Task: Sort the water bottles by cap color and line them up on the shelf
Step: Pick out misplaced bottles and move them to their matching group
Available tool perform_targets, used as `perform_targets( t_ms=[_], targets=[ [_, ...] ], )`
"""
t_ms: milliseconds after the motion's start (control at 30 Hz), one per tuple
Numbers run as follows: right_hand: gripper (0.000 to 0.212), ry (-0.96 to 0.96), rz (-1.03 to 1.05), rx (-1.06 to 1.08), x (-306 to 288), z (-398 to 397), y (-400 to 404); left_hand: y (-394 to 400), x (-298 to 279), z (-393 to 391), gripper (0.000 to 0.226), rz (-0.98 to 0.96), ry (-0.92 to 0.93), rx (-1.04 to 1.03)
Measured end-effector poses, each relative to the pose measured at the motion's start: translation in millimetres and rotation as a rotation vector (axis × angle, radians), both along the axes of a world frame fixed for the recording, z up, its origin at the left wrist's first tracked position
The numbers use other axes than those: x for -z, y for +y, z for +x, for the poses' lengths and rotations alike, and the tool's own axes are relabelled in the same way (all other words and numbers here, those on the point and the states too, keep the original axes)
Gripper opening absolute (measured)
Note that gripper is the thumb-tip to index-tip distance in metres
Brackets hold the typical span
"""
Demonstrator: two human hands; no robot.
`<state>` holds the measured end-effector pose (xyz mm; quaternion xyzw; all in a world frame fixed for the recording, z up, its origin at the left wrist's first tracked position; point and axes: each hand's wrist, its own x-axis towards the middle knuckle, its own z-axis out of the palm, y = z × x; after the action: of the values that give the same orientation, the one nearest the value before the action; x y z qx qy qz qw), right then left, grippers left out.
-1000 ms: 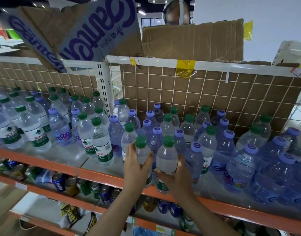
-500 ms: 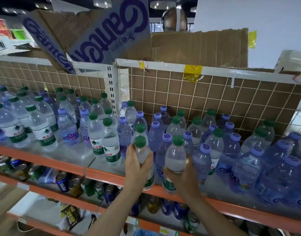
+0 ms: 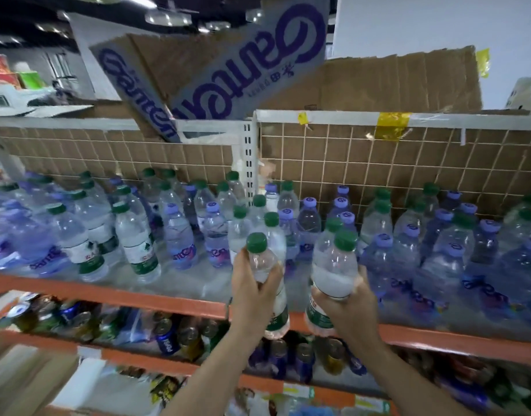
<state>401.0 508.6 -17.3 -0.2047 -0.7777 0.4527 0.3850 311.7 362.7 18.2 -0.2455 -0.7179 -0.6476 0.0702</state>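
Note:
My left hand (image 3: pixel 253 292) grips a green-capped water bottle (image 3: pixel 262 265) around its body, and my right hand (image 3: pixel 345 304) grips a second green-capped bottle (image 3: pixel 333 265). Both bottles are raised off the shelf (image 3: pixel 156 298), in front of its orange front edge. Several green-capped bottles (image 3: pixel 136 238) and purple-capped bottles (image 3: pixel 178 235) stand mixed on the left part of the shelf. Mostly purple-capped bottles (image 3: pixel 444 253) fill the right part, with a few green caps among them.
A wire grid backed with cardboard (image 3: pixel 378 163) closes the shelf's rear, with a white upright post (image 3: pixel 248 154) in the middle. Printed cardboard boxes (image 3: pixel 243 70) lean above. Drink cans (image 3: pixel 168 337) fill the lower shelf.
Both hands have lifted their green-capped bottles off the shelf and drawn them toward me. The view has shifted left and up, so the shelf sits lower in frame.

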Motion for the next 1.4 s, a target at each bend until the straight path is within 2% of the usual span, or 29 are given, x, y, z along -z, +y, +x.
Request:
perform_targets(
  t_ms=[233,367,433,700,967,1067,1233,1400],
  targets=[
    [0.055,-0.005,0.016,-0.126,-7.8,-73.5,-96.2,-100.4,-12.7,-55.2,0.031,0.017,0.04,-0.077],
    [0.06,-0.118,0.004,-0.174,-10.9,-114.0,-132.3,-139.6,-7.0,-94.5,0.028,0.006,0.058,-0.177],
    [0.06,-0.114,0.029,-0.162,-10.3,-131.9,-143.0,-149.0,-5.7,-115.1,0.033,0.013,0.039,-0.194],
    [0.061,-0.207,-0.084,-0.25,1.4,-203.2,-154.2,-149.7,-7.1,-183.9,0.041,-0.119,0.056,-0.205],
    [0.055,-0.291,-0.126,-0.269,15.1,-250.6,-150.3,-132.4,10.1,-219.0,0.041,-0.174,-0.025,-0.193],
    [0.059,-0.274,-0.163,-0.284,18.0,-263.6,-151.7,-130.1,18.9,-228.3,0.04,-0.171,-0.046,-0.192],
    [0.054,-0.233,-0.212,-0.28,19.3,-280.7,-159.3,-133.7,14.4,-242.8,0.04,-0.17,-0.028,-0.144],
    [0.056,-0.234,-0.234,-0.185,22.5,-291.0,-170.0,-143.2,13.9,-260.0,0.042,-0.184,-0.07,-0.045]
  ],
)
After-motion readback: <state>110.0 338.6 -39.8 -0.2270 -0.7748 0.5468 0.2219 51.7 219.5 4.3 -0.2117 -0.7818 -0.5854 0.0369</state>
